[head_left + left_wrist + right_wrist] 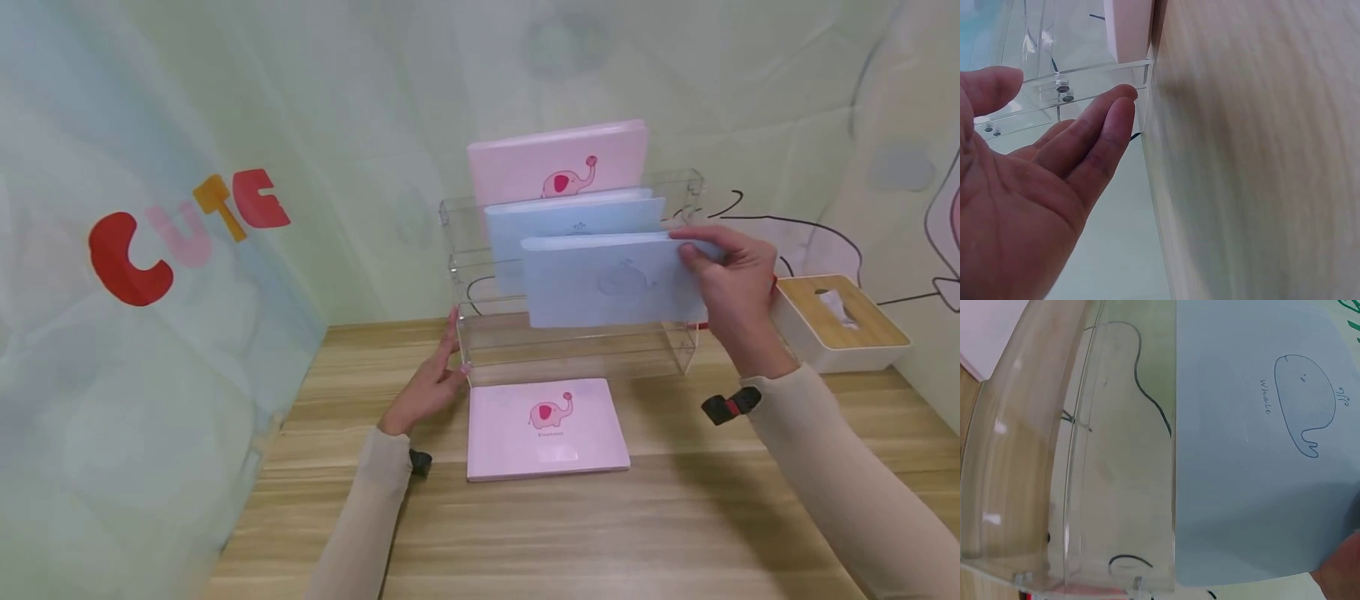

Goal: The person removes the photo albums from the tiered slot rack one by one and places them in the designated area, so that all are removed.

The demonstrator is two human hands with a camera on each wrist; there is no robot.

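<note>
My right hand pinches the top right corner of a blue whale notebook, held upright at the front of the clear tiered rack. Behind it in the rack stand another blue notebook and a pink elephant notebook. My left hand rests with extended fingers at the rack's lower left side. In the left wrist view that hand has its fingers by the clear side panel. The right wrist view shows the whale notebook beside the clear rack, with part of the right hand.
A pink elephant notebook lies flat on the wooden table before the rack. To the right stands a tissue box with a wooden lid. A printed curtain with coloured letters hangs behind and at the left.
</note>
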